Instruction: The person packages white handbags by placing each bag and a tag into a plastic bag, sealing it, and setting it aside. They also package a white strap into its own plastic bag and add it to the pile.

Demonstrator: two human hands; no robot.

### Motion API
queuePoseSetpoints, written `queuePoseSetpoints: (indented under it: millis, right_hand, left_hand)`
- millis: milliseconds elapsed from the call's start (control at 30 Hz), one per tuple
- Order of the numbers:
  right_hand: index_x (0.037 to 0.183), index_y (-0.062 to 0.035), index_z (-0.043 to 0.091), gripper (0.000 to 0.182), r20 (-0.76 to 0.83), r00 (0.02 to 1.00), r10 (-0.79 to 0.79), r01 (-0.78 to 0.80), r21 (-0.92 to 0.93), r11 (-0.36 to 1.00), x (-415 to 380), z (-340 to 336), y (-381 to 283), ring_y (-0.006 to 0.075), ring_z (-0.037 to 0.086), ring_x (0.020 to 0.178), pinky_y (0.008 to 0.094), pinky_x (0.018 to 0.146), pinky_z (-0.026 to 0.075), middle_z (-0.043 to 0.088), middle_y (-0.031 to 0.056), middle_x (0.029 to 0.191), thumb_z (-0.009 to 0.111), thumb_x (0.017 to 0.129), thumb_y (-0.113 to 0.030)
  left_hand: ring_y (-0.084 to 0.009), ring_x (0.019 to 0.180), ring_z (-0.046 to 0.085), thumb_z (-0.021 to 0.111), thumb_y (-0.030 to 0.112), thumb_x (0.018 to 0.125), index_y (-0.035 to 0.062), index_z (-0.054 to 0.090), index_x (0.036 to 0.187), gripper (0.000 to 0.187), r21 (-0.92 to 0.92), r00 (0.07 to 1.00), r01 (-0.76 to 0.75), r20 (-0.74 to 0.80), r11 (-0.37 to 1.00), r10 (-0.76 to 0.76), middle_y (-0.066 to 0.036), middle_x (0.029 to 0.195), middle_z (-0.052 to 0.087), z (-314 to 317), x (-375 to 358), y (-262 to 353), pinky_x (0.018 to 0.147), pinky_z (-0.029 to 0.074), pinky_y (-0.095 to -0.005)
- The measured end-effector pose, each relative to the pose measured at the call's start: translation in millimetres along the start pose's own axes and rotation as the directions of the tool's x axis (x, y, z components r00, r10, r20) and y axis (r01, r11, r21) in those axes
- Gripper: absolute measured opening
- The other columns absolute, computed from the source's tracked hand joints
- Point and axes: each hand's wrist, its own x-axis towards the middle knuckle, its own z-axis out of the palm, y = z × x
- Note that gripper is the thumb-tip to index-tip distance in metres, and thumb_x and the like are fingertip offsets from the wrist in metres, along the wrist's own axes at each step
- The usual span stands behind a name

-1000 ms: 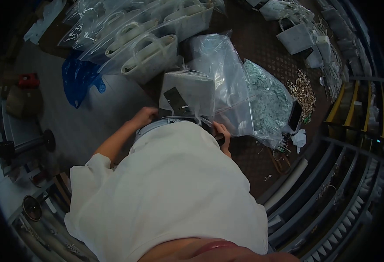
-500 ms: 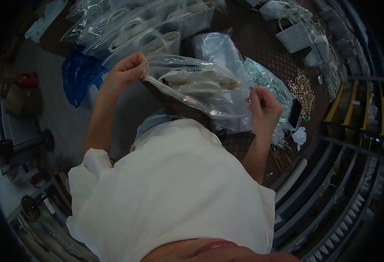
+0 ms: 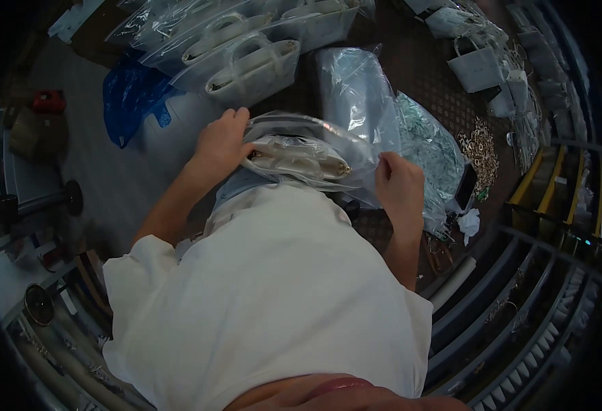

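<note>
Close in front of my body is a cream handbag point(image 3: 294, 163) with gold-coloured fittings, inside a clear plastic bag point(image 3: 355, 154). My left hand point(image 3: 224, 140) grips the plastic at the left side of its mouth, thumb toward the handbag. On the right, my right hand point(image 3: 400, 183) pinches the plastic bag's other edge with closed fingers. The lower part of the handbag is hidden by my shirt front. Just beyond, a pale handbag point(image 3: 256, 72) in clear plastic stands upright with its handle raised.
Several more wrapped handbags stand at the back. A stack of clear plastic bags point(image 3: 359, 89), a heap of greenish plastic packets point(image 3: 427, 147), gold-coloured metal pieces point(image 3: 479, 154) and a phone point(image 3: 465, 186) lie to the right. A blue plastic bag point(image 3: 133, 96) is at left.
Both hands have drawn the plastic bag with the handbag down toward my body. My left hand has moved right and lower, so the two hands are closer together. The view has shifted slightly.
</note>
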Motion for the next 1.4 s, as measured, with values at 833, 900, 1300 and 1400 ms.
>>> queuePoseSetpoints:
  millis: [833, 900, 1300, 1400]
  right_hand:
    - [0.076, -0.0023, 0.059, 0.012, -0.078, 0.935, -0.346, 0.354, 0.250, 0.901, 1.4, 7.0, 45.3, 0.0227, 0.051, 0.064, 0.0309, 0.057, 0.043, 0.056, 0.0059, 0.069, 0.063, 0.066, 0.001]
    - [0.075, -0.0024, 0.058, 0.011, -0.105, 0.932, -0.348, 0.363, 0.248, 0.898, -1.8, 11.4, 40.9, 0.0229, 0.051, 0.065, 0.0312, 0.057, 0.043, 0.055, 0.0058, 0.068, 0.062, 0.066, 0.002]
    - [0.076, -0.0034, 0.057, 0.011, -0.094, 0.952, -0.293, 0.307, 0.312, 0.899, -14.9, 10.4, 38.1, 0.0247, 0.051, 0.070, 0.0335, 0.058, 0.043, 0.052, 0.0075, 0.071, 0.063, 0.068, 0.000]
    - [0.077, -0.0034, 0.058, 0.012, -0.104, 0.970, -0.219, 0.242, 0.368, 0.898, -18.0, 10.6, 40.3, 0.0249, 0.052, 0.070, 0.0336, 0.059, 0.043, 0.053, 0.0078, 0.072, 0.064, 0.068, -0.002]
  left_hand:
    - [-0.0190, 0.067, 0.057, 0.064, -0.002, 0.069, 0.0050, 0.063, 0.085, 0.018, 0.029, 0.909, -0.363, 0.231, 0.932, 0.347, -0.006, 0.078, 0.055, -69.1, 12.5, -40.6, 0.060, 0.046, -0.0261]
    - [-0.0200, 0.066, 0.056, 0.062, -0.003, 0.069, 0.0053, 0.064, 0.085, 0.018, 0.142, 0.867, -0.480, 0.228, 0.866, 0.443, -0.007, 0.075, 0.055, -69.1, 18.3, -41.8, 0.059, 0.046, -0.0264]
    - [-0.0253, 0.090, 0.055, 0.072, 0.021, 0.066, 0.0056, 0.061, 0.099, 0.038, -0.110, 0.690, -0.709, 0.097, 0.697, 0.717, -0.010, 0.096, 0.059, 25.2, 42.7, 110.5, 0.076, 0.045, -0.0344]
    - [-0.0239, 0.079, 0.058, 0.068, 0.012, 0.070, 0.0039, 0.062, 0.089, 0.022, -0.109, 0.631, -0.695, 0.380, 0.711, 0.676, -0.009, 0.089, 0.061, 53.3, 49.5, 117.3, 0.072, 0.047, -0.0337]
